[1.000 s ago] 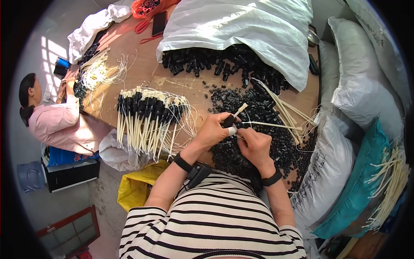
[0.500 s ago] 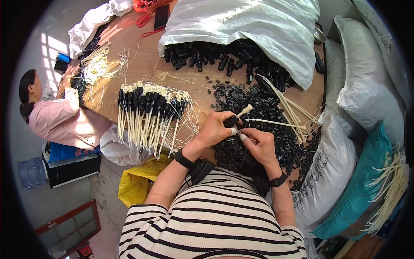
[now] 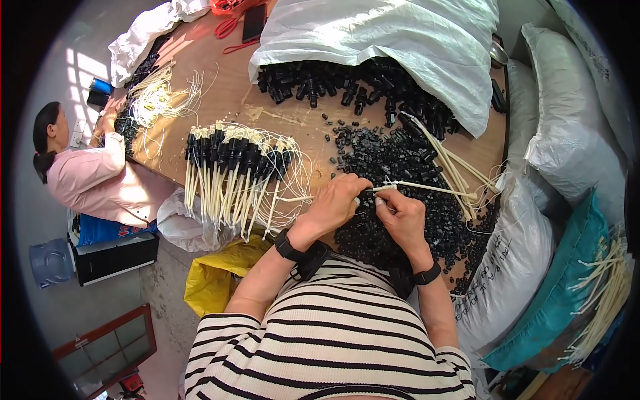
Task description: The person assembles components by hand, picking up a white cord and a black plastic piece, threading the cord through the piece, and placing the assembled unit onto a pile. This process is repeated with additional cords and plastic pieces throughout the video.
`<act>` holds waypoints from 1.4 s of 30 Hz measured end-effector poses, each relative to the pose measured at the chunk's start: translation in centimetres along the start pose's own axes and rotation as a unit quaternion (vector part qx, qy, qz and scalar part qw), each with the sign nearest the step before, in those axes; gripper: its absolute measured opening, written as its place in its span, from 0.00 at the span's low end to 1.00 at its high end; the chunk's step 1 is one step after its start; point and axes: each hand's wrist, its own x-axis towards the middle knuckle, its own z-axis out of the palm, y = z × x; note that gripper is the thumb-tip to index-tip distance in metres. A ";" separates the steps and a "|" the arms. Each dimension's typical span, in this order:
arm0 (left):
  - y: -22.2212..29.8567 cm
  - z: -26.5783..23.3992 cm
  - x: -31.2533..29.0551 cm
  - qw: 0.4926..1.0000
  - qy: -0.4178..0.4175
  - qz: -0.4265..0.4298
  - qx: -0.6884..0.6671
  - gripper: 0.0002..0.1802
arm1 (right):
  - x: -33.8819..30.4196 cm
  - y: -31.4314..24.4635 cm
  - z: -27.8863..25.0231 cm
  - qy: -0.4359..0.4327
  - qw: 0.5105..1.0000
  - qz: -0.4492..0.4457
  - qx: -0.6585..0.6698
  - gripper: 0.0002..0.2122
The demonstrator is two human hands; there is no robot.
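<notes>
The pale rod (image 3: 297, 199) has swung level over the counter (image 3: 223, 100); the left hand (image 3: 339, 200) encloses it in its grip, the right hand (image 3: 403, 217) pinches its right end. Left, black-fitted rods (image 3: 235, 160) look finished; right, loose rods (image 3: 449, 163) and black parts (image 3: 373, 153) remain.

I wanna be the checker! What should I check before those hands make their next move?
1. Left hand gripping a cream stick: ok.
2. Cream end piece at the right hand's fingertips: ok.
3. Parts hidden behind the fingers lined up: cannot tell.
4. Loose black bits kept away from the hands: not ok, they're scattered all around.
5. Big white sack apart from both hands: ok.
</notes>
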 end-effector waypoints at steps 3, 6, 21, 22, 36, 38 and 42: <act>-0.5 0.4 0.1 0.999 -0.011 0.007 -0.030 0.22 | 0.1 -0.1 0.0 -0.035 0.999 0.020 0.017 0.05; 0.7 -0.6 0.9 0.994 -0.082 -0.026 -0.064 0.26 | -0.1 0.3 0.1 -0.053 0.995 -0.072 0.054 0.07; -1.6 -0.5 -1.7 0.962 0.128 0.174 -0.167 0.06 | -0.7 -0.5 -0.1 -0.148 0.976 -0.033 0.159 0.08; -1.6 -0.6 -1.8 0.961 0.108 0.159 -0.198 0.06 | -0.7 -0.3 -0.2 -0.196 0.965 -0.005 0.177 0.09; -8.1 -1.4 3.3 0.989 0.147 0.005 0.013 0.19 | -0.3 0.0 0.9 -0.042 0.988 0.098 0.112 0.04; -8.0 -2.2 2.8 0.988 0.115 -0.085 -0.056 0.17 | -0.3 0.6 0.9 -0.035 0.983 0.122 0.133 0.03; -4.8 0.1 1.9 0.857 0.099 -0.103 -0.495 0.09 | 0.0 1.0 1.5 -0.018 0.963 0.197 0.181 0.03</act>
